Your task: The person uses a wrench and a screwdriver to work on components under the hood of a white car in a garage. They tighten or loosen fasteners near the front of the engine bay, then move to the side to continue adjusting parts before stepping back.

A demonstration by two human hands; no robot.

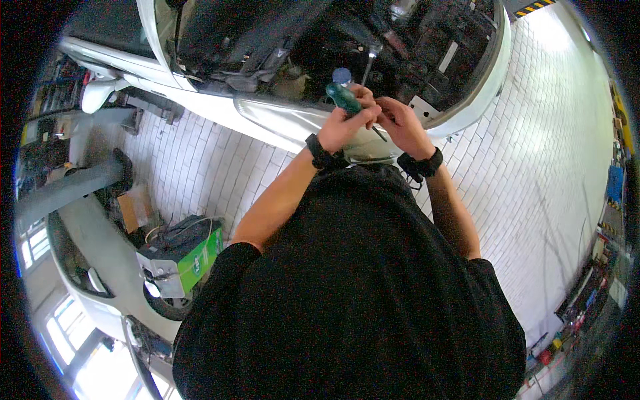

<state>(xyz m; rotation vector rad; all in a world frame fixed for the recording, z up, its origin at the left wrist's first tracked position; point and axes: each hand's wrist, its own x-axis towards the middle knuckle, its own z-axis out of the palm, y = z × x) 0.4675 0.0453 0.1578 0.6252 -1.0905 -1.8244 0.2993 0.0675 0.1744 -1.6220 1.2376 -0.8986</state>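
Note:
My left hand (345, 123) is closed around a screwdriver with a green handle (343, 97), held above the front corner of a white car (267, 113). Its thin metal shaft (379, 133) pokes out below, between my two hands. My right hand (400, 120) is closed right beside the left one, fingers pinched near the screwdriver; what it pinches is hidden. Both wrists wear black bands. The car's bonnet is up and the dark engine bay (413, 40) lies just beyond my hands. My black shirt fills the lower middle of the view.
A green and grey box-shaped device (183, 260) with cables stands on the white tiled floor (533, 167) at my left, next to a brown cardboard piece (135, 208). Another car body (87, 267) lies lower left. Shelves with tools (573, 313) line the right edge.

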